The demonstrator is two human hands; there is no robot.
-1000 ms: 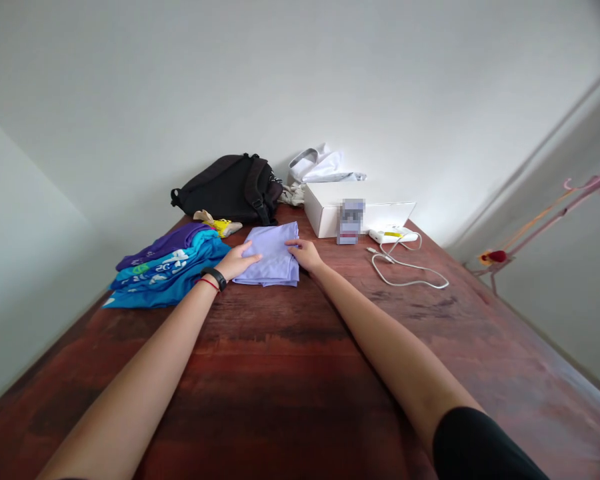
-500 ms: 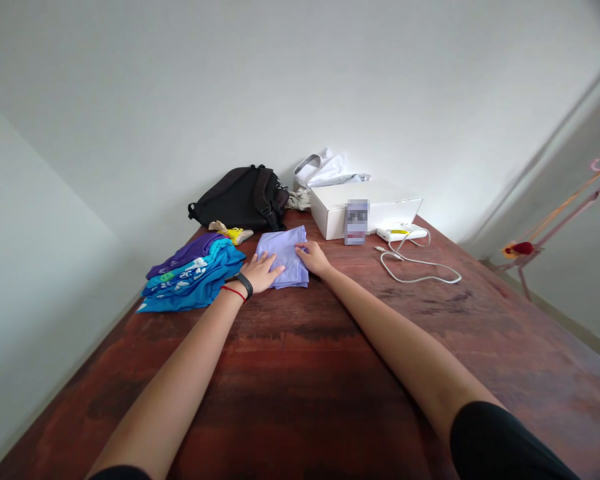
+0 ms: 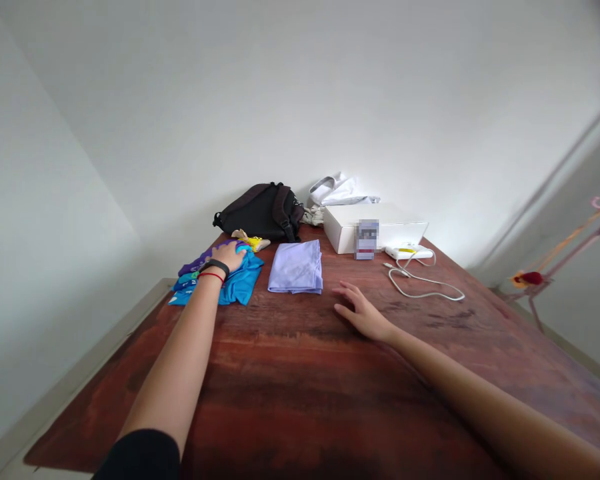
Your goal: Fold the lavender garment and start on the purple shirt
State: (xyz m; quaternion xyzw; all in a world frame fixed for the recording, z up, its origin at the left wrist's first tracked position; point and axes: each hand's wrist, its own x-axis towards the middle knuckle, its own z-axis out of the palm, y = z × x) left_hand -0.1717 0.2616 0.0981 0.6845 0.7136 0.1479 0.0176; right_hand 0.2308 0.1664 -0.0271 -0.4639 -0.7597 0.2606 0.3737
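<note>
A folded lilac cloth (image 3: 297, 268) lies flat on the dark red wooden table (image 3: 300, 387), with neither hand on it. My left hand (image 3: 229, 255), with a black band and a red string at the wrist, rests on top of a pile of blue and purple folded clothes (image 3: 219, 280) to the left of the lilac cloth; whether it grips the pile does not show. My right hand (image 3: 361, 311) lies palm down on the bare table, fingers spread, a little right of and nearer than the lilac cloth, holding nothing.
At the table's far end stand a black backpack (image 3: 263, 212), a white box (image 3: 375, 227) with a white bag (image 3: 341, 191) behind it, and a white charger with a looped cable (image 3: 420, 280). A small yellow and beige object (image 3: 251, 240) lies beside the clothes pile. Walls close the left and back.
Both hands have left the lilac cloth. My left hand moved left onto the blue and purple pile; my right hand drew back toward me onto the bare table. The view shifted.
</note>
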